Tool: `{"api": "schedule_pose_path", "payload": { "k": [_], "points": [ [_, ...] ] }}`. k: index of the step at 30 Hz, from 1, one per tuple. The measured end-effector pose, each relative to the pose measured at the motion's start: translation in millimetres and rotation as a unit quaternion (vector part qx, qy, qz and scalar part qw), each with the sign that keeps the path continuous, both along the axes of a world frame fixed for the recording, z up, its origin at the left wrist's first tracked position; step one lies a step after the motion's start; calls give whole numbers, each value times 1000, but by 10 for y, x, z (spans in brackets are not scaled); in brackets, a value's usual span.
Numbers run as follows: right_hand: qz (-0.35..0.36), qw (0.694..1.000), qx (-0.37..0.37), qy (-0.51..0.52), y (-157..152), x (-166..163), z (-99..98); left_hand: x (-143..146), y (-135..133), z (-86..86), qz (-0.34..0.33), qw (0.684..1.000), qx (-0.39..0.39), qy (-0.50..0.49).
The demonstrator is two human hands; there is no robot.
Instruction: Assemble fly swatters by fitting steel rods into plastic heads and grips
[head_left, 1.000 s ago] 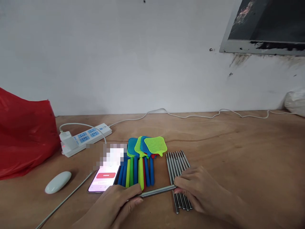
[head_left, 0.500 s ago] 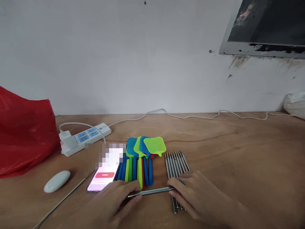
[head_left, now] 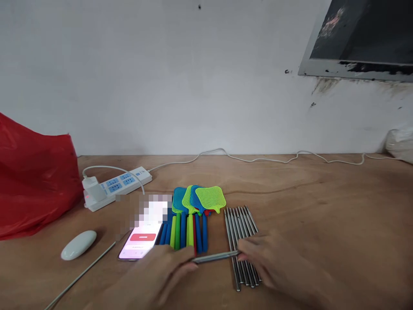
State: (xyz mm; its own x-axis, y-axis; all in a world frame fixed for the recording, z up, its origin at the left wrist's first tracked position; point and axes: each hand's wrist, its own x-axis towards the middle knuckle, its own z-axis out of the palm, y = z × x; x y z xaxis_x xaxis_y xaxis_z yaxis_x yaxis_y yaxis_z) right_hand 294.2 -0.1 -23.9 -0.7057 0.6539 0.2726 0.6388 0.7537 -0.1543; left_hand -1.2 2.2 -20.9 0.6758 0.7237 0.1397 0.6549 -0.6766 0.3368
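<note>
Both hands on one metal rod point(head_left: 214, 257), held level just above the table point(head_left: 322, 206). Left hand point(head_left: 161, 273) has its fingers closed over the rod's left end. Right hand point(head_left: 271, 262) pinches the right end at the fingertips. Both hands are motion-blurred, so I can't read the exact finger placement.

- The rod lies crosswise at the near edge, its right end over the near part of a row of like steel rods point(head_left: 240, 224) lying side by side and pointing away from me.
- Just left of that row: fly swatters point(head_left: 196, 206) fanned out, mesh heads far, coloured handles near. The left hand overlaps the near ends of those handles.
- Lit phone point(head_left: 138, 243) sits left of the swatters.
- Further left: power strip point(head_left: 119, 186), red plastic bag point(head_left: 32, 185).

Step in hand, as I judge it: a single rod taken off the row and handled end to end. Any further move calls for a firm pinch on both ends, since the rod looks thin and slick, and for keeping clear of the row beneath.
</note>
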Motion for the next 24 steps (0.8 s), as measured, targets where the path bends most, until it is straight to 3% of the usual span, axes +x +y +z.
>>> {"api": "schedule_pose_path", "payload": {
  "k": [3, 7, 14, 18, 24],
  "points": [
    [-35, 999, -26, -15, 4, 130, -14, -206, -17, 19, 70, 997, 30, -10],
    [-38, 998, -40, -28, 16, 191, -45, -288, 29, 69, 37, 999, -3, 17],
    [-46, 997, -61, -10, -66, 58, 35, 156, -6, 84, 17, 996, 59, 57],
    [-7, 1000, -13, -13, -73, 27, 21, 425, 3, 42, -20, 993, 21, 117],
    [-18, 999, 44, -13, -76, 29, -43, 559, 70, 51, -2, 992, 17, 129]
  ]
}}
